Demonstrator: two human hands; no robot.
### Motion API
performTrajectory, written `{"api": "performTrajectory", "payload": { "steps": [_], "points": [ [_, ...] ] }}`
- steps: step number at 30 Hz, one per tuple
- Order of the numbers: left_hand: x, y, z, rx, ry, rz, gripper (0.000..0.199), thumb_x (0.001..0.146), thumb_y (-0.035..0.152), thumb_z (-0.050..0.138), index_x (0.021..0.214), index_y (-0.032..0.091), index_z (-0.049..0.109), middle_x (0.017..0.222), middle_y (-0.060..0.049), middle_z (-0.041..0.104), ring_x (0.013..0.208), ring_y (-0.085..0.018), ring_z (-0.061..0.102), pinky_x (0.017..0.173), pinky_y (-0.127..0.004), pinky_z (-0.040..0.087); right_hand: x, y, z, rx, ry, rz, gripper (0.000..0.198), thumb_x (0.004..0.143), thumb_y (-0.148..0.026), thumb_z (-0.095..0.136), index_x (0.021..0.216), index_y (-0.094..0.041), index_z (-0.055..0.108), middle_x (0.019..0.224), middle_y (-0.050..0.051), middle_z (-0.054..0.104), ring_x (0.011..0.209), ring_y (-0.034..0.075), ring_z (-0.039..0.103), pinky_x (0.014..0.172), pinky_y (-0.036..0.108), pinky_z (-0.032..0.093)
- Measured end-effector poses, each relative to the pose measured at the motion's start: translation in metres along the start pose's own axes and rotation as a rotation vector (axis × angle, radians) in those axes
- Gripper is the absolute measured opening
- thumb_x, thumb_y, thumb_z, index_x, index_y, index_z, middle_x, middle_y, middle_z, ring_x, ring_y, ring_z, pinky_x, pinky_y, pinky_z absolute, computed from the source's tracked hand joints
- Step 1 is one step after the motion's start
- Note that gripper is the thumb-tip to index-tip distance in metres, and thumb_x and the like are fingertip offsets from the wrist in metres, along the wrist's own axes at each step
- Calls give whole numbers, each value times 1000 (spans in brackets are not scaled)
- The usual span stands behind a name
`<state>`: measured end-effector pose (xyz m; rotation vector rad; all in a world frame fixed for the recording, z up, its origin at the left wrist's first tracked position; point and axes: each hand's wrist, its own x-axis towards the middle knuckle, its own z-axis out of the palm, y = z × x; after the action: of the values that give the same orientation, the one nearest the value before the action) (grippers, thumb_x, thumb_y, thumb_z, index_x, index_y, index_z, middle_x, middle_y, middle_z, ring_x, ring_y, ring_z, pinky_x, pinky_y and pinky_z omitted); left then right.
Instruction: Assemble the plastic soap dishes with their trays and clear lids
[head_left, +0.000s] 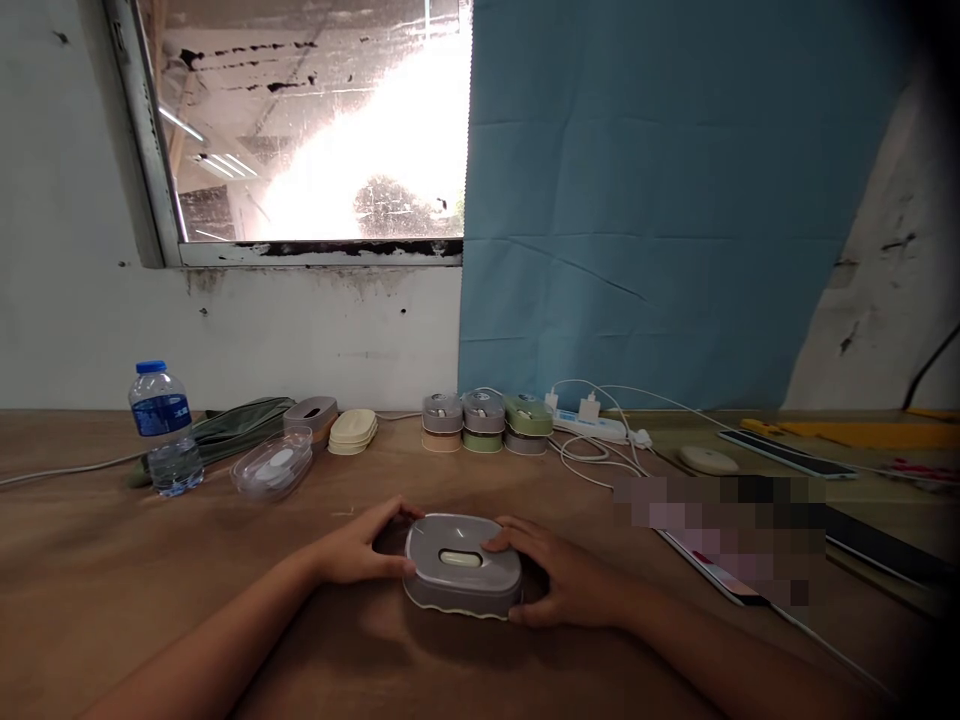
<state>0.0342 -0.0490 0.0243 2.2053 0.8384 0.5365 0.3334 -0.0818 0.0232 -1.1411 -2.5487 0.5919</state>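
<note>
Grey box (463,574) is at the front centre of the tabletop (330,650), held between left hand (358,548) and right hand (566,578), each grip spanning one end; base contact appears unclear.

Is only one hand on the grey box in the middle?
No, the left hand holds one end of the grey box while the right hand holds the other.

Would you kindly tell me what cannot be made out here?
In the head view:
Grey box: interior mostly hidden by its top.
White-edged device: mostly covered by pixelation.
Bottle label: print too small.
Window: partly washed out by glare.
Left forearm: cut off by bottom edge.
</note>
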Motion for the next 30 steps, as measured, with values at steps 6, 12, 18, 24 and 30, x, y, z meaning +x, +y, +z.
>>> {"api": "performTrajectory", "payload": {
  "steps": [6,12,18,24,30],
  "points": [
    [-5,-11,-33,609,458,41,25,80,33,49,101,21,58,110,-8,57,107,-26,47,95,-40,30,0,-2,-2,-29,10,-10,63,62,-43,71,118,-23,48,128,10,42,119,29,39,98,38,34],
    [-26,-30,-81,1144,783,-427,32,73,22,42,99,12,58,99,-15,60,96,-31,52,86,-43,32,-1,-3,-2,-27,44,-12,60,60,-32,71,114,-20,48,121,8,46,111,26,45,94,35,36],
    [-40,-43,-97,1031,665,-778,37,71,31,42,101,14,56,90,-15,66,93,-33,56,77,-39,34,-2,-5,-4,-16,42,2,58,60,-31,70,112,-20,48,117,7,47,109,25,46,92,32,37],
    [-40,-42,-98,980,631,-767,35,75,21,36,107,18,49,93,-11,68,92,-29,60,76,-37,36,-1,-4,-4,-4,33,10,58,61,-34,69,113,-21,48,120,7,46,109,25,45,92,32,37],
    [-37,-39,-97,789,945,-563,22,80,23,37,100,17,44,96,-11,64,89,-26,61,78,-38,40,-2,-4,-4,3,27,7,59,61,-34,69,114,-21,47,120,8,45,111,25,44,93,33,36]
  ]
}}
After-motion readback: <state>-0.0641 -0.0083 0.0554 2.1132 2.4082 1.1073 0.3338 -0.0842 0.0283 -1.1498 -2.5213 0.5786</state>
